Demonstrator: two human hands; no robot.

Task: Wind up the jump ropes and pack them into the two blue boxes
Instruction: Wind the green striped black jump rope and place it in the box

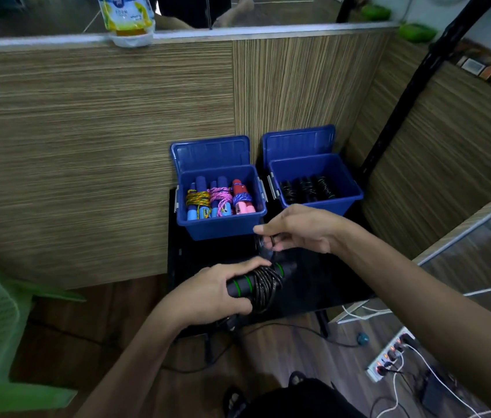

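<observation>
My left hand (217, 289) grips black rope handles (256, 280) at lower middle, keeps coil tight. My right hand (295, 229) pinches loose rope end (269, 241) to wrap. Both blue boxes (223, 227) wait open above on bench (328, 279).

bare forearms (419, 285), black shorts (295, 399), dark sandals (233, 399).

Black jump rope (263, 282) w/ green-ringed handles – cord coiled round them, lying across the dark table. Left blue box (221, 227): lid up, colourful wound ropes (218, 199) inside. Right blue box (348, 188) – black bundles (307, 188).
</observation>
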